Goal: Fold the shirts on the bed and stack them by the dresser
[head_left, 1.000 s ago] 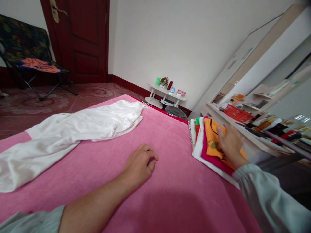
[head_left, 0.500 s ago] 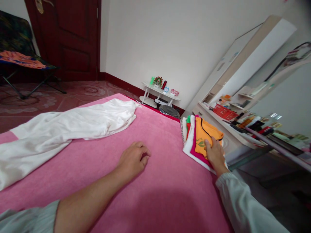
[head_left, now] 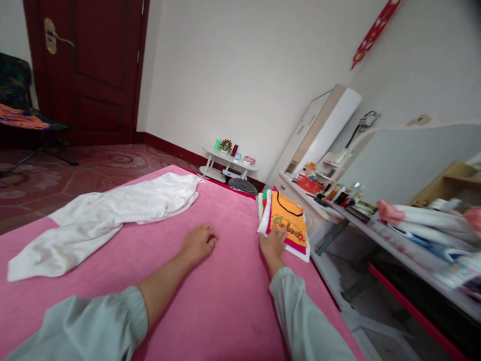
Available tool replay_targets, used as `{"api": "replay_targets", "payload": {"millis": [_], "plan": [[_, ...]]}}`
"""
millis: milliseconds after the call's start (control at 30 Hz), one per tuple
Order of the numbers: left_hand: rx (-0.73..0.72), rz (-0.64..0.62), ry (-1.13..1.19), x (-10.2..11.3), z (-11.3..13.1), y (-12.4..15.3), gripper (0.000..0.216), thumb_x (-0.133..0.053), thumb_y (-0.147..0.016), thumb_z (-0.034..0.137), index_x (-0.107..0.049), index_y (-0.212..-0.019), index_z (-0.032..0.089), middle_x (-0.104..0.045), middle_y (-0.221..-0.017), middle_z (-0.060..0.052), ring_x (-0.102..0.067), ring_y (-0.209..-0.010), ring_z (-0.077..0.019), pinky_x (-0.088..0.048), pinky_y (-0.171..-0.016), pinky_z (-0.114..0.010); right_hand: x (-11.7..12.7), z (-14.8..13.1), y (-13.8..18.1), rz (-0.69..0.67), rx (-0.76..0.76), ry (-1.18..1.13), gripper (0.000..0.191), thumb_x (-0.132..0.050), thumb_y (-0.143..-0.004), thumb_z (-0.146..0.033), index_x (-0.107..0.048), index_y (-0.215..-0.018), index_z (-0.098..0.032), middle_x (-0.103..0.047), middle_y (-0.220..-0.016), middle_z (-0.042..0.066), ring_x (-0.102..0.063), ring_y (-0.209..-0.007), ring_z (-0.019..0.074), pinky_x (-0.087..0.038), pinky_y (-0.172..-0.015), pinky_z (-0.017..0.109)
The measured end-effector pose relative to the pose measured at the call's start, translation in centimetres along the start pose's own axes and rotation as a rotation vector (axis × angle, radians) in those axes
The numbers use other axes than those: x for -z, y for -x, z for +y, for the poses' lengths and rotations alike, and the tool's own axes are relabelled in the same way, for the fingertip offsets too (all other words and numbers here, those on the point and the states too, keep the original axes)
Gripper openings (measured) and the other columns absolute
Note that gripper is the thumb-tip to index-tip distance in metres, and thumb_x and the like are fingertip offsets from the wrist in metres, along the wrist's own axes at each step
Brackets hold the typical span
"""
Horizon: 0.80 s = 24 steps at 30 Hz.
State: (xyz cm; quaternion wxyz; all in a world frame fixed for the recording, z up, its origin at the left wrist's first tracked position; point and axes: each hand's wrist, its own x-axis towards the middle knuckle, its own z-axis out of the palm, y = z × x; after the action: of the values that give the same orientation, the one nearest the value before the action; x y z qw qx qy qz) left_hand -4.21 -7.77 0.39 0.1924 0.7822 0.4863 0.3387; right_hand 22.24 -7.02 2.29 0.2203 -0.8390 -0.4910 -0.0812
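Note:
My left hand point(head_left: 197, 243) rests on the pink bed cover point(head_left: 210, 301) with its fingers loosely curled and nothing in it. My right hand point(head_left: 273, 245) lies at the near edge of a stack of folded clothes point(head_left: 285, 223), fingers stretched onto the orange top piece. The stack sits at the bed's right edge and shows white, magenta, red and green layers under the orange one. A long white garment point(head_left: 112, 213) lies spread across the left part of the bed, apart from both hands.
A cluttered dresser shelf point(head_left: 338, 200) with bottles and a red basket stands right of the bed. A small white side table point(head_left: 229, 163) is by the far wall. A dark red door point(head_left: 86, 65) and a folding chair point(head_left: 22, 115) stand at the left.
My right hand has slid back toward me, from the top of the stack to its near edge. The view has pulled back and turned right. The left hand stays put.

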Motion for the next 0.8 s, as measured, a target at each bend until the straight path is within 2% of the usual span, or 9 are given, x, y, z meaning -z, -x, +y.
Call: {"api": "replay_targets", "payload": {"millis": [100, 233, 333, 433, 667, 800], "plan": [[-0.07, 0.027, -0.008, -0.3, -0.4, 0.2, 0.019, -0.055, -0.079, 0.014, -0.07, -0.089, 0.019, -0.064, -0.095, -0.005, -0.055, -0.096, -0.0182, -0.041, -0.088, -0.03, -1.2, -4.6, 4.3, -0.097, 0.045, -0.155, 0.072, -0.049, -0.08, -0.039, -0.029, -0.143, -0.013, -0.023, -0.151, 0.02, -0.019, -0.139, 0.038, -0.029, -0.102, 0.055], [-0.129, 0.067, 0.017, -0.6, -1.1, 0.2, 0.018, -0.056, -0.076, 0.01, -0.07, -0.083, 0.018, -0.066, -0.089, -0.005, -0.057, -0.091, -0.0184, -0.042, -0.087, -0.03, -2.5, -8.3, 8.2, -0.074, 0.144, -0.376, 0.059, -0.052, -0.077, -0.029, -0.047, -0.134, -0.011, -0.047, -0.138, 0.016, -0.04, -0.131, 0.0272, -0.031, -0.106, 0.037], [-0.111, 0.078, 0.01, -0.5, -1.2, 0.2, 0.018, -0.056, -0.076, 0.011, -0.07, -0.082, 0.019, -0.067, -0.087, -0.004, -0.058, -0.088, -0.0181, -0.043, -0.084, -0.029, -2.9, -8.5, 9.3, -0.136, 0.322, -0.433, 0.039, -0.053, -0.077, -0.026, -0.065, -0.113, -0.017, -0.059, -0.126, 0.01, -0.051, -0.12, 0.0238, -0.033, -0.105, 0.035], [-0.094, 0.079, -0.028, -0.4, -1.1, 0.2, 0.018, -0.056, -0.077, 0.014, -0.071, -0.084, 0.019, -0.068, -0.087, -0.004, -0.059, -0.087, -0.0177, -0.044, -0.083, -0.028, -3.0, -7.7, 9.2, -0.167, 0.434, -0.534, 0.03, -0.052, -0.077, -0.024, -0.071, -0.099, -0.017, -0.063, -0.12, 0.01, -0.055, -0.115, 0.0229, -0.036, -0.104, 0.035], [-0.067, 0.103, -0.112, -0.2, -0.5, 0.1, 0.021, -0.055, -0.078, 0.013, -0.07, -0.093, 0.019, -0.067, -0.093, -0.005, -0.059, -0.09, -0.0177, -0.044, -0.083, -0.027, -3.6, -7.2, 8.5, -0.155, 0.463, -0.688, 0.027, -0.053, -0.073, -0.022, -0.074, -0.09, -0.018, -0.067, -0.112, 0.01, -0.059, -0.108, 0.0236, -0.04, -0.101, 0.04], [0.004, 0.213, -0.196, 2.5, -1.0, 0.1, 0.029, -0.052, -0.082, 0.018, -0.064, -0.109, 0.019, -0.061, -0.109, -0.01, -0.053, -0.105, -0.0236, -0.039, -0.093, -0.036, -3.7, -7.1, 8.3, -0.169, 0.469, -0.716, 0.026, -0.055, -0.073, -0.024, -0.074, -0.088, -0.018, -0.066, -0.112, 0.011, -0.06, -0.107, 0.0241, -0.04, -0.101, 0.042]]}}
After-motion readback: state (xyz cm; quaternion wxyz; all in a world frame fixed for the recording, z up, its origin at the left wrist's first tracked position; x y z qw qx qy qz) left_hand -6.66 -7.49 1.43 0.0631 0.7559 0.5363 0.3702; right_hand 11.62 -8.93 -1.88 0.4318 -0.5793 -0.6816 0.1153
